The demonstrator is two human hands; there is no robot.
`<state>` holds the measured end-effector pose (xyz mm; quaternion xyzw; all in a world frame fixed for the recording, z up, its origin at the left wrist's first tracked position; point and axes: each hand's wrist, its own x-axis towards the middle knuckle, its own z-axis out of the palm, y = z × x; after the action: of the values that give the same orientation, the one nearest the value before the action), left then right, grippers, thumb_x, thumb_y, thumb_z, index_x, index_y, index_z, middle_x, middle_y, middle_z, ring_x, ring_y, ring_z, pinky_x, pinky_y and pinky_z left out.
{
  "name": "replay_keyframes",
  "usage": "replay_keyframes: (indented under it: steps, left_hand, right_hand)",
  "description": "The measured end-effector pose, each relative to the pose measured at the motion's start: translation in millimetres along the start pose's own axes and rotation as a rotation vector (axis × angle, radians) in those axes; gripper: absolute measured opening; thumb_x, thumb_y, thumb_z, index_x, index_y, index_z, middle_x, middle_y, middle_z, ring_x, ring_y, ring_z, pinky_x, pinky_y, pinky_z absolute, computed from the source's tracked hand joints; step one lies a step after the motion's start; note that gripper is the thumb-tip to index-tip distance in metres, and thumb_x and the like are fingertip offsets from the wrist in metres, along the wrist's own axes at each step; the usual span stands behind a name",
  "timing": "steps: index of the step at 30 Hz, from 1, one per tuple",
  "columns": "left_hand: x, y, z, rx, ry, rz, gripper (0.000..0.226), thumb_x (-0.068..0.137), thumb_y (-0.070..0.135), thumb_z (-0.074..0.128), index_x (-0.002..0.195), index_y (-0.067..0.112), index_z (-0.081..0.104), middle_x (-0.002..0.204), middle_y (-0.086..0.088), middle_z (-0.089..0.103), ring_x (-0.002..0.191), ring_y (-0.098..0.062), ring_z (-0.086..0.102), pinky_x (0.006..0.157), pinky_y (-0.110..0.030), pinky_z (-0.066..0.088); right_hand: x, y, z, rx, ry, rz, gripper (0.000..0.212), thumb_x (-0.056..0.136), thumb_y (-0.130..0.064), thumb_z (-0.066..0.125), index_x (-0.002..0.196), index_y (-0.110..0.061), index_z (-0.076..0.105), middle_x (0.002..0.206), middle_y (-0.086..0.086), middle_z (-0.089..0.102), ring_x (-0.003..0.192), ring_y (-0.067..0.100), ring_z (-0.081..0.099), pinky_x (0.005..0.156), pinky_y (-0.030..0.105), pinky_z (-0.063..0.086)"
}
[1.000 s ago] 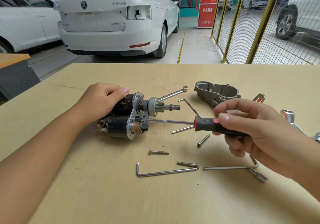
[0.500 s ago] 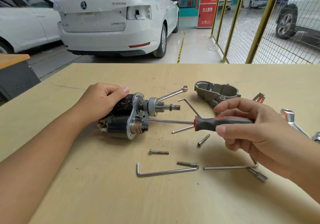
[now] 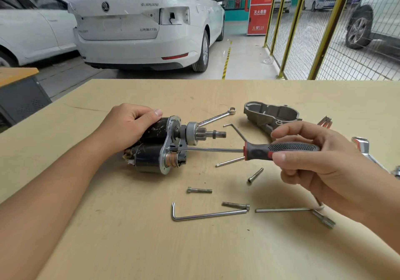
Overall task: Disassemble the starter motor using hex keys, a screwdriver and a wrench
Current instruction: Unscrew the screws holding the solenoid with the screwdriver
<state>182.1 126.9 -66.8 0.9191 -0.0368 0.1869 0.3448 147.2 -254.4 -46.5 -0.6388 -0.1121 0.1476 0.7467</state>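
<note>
Leftmost, our left hand (image 3: pixel 127 126) curls over the black body of the starter motor (image 3: pixel 160 147), which lies on its side on the worktop (image 3: pixel 108 236), pinion shaft pointing right. Next, the screwdriver (image 3: pixel 279 149) lies level, its tip at the motor's silver end plate, and our right hand (image 3: pixel 313 162) pinches its red-and-black handle. Loose bolts and a hex key (image 3: pixel 207 214) lie nearer us; a wrench (image 3: pixel 216 117) and a grey housing (image 3: pixel 270 115) lie behind.
</note>
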Motion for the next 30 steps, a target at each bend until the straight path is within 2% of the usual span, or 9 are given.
replay_keyframes:
  steps: [3, 6, 9, 13, 16, 19, 21, 26, 30]
  left_hand:
    - [-0.2, 1.0, 0.0, 0.015, -0.002, -0.001, 0.059, 0.088, 0.072, 0.050, 0.082, 0.019, 0.076, 0.067, 0.000, 0.065, 0.068, -0.019, 0.059, 0.074, -0.038, 0.048]
    - [-0.8, 1.6, 0.6, 0.014, 0.001, 0.008, 0.049, 0.091, 0.067, 0.051, 0.073, 0.027, 0.072, 0.057, 0.015, 0.056, 0.059, -0.003, 0.051, 0.067, -0.031, 0.041]
    - [-0.7, 1.5, 0.6, 0.008, 0.002, 0.002, 0.050, 0.090, 0.070, 0.051, 0.079, 0.028, 0.076, 0.061, 0.016, 0.063, 0.062, 0.000, 0.055, 0.069, -0.029, 0.043]
    - [0.2, 0.2, -0.4, 0.018, -0.001, 0.003, 0.056, 0.088, 0.073, 0.050, 0.083, 0.025, 0.078, 0.067, 0.007, 0.067, 0.065, -0.003, 0.056, 0.073, -0.031, 0.045]
    - [-0.1, 0.1, -0.1, 0.020, -0.005, 0.002, 0.057, 0.088, 0.074, 0.050, 0.082, 0.024, 0.077, 0.068, 0.003, 0.067, 0.065, -0.005, 0.056, 0.073, -0.033, 0.046]
    - [-0.8, 0.3, 0.0, 0.019, -0.006, 0.006, 0.052, 0.089, 0.071, 0.050, 0.077, 0.027, 0.075, 0.060, 0.013, 0.061, 0.061, -0.002, 0.053, 0.070, -0.031, 0.043]
    - [-0.6, 0.5, 0.0, 0.019, -0.008, 0.006, 0.054, 0.089, 0.071, 0.050, 0.077, 0.025, 0.074, 0.060, 0.013, 0.060, 0.060, -0.002, 0.053, 0.070, -0.031, 0.042]
    - [-1.1, 1.2, -0.2, 0.013, -0.010, 0.007, 0.050, 0.090, 0.071, 0.050, 0.078, 0.029, 0.076, 0.061, 0.016, 0.062, 0.062, 0.000, 0.054, 0.069, -0.029, 0.043]
    - [-1.0, 2.5, 0.1, 0.019, -0.017, 0.013, 0.050, 0.091, 0.070, 0.049, 0.074, 0.028, 0.072, 0.057, 0.015, 0.056, 0.059, -0.002, 0.050, 0.068, -0.031, 0.040]
  right_hand:
    - [-1.5, -1.0, 5.1, -0.029, -0.024, 0.052, 0.034, 0.065, -0.024, 0.083, 0.095, -0.012, 0.072, 0.075, 0.014, 0.064, 0.051, 0.019, 0.042, 0.044, 0.029, 0.037]
    - [-2.3, -2.4, 6.0, -0.096, 0.008, 0.084, 0.045, 0.068, -0.045, 0.076, 0.097, -0.010, 0.070, 0.079, 0.026, 0.068, 0.043, 0.020, 0.041, 0.041, 0.024, 0.034]
    - [-2.3, -3.1, 3.5, -0.062, -0.017, 0.016, 0.035, 0.065, -0.028, 0.081, 0.094, -0.012, 0.072, 0.077, 0.021, 0.065, 0.046, 0.020, 0.040, 0.042, 0.027, 0.035]
    - [-1.6, 0.6, 1.4, -0.036, 0.005, -0.024, 0.040, 0.051, -0.008, 0.085, 0.090, -0.016, 0.077, 0.080, 0.010, 0.064, 0.053, 0.019, 0.045, 0.047, 0.029, 0.042]
    - [-3.5, -0.5, 6.2, -0.078, -0.017, 0.041, 0.035, 0.061, -0.026, 0.084, 0.094, -0.017, 0.074, 0.078, 0.010, 0.067, 0.049, 0.019, 0.045, 0.042, 0.026, 0.037]
    - [-3.3, -2.5, 6.4, -0.152, 0.035, 0.108, 0.040, 0.068, -0.049, 0.074, 0.094, -0.018, 0.073, 0.081, 0.024, 0.072, 0.041, 0.020, 0.044, 0.038, 0.020, 0.031]
    - [-2.2, -2.7, 4.3, -0.124, 0.015, 0.074, 0.037, 0.069, -0.041, 0.076, 0.094, -0.015, 0.072, 0.080, 0.025, 0.069, 0.042, 0.020, 0.042, 0.039, 0.022, 0.032]
    - [-1.0, 0.4, 1.6, -0.037, 0.009, -0.011, 0.040, 0.053, -0.011, 0.086, 0.091, -0.016, 0.076, 0.077, 0.009, 0.062, 0.052, 0.019, 0.042, 0.046, 0.028, 0.039]
    - [-3.2, -0.5, 6.7, -0.090, -0.011, 0.088, 0.036, 0.066, -0.040, 0.079, 0.091, -0.015, 0.072, 0.082, 0.020, 0.072, 0.045, 0.019, 0.043, 0.038, 0.024, 0.034]
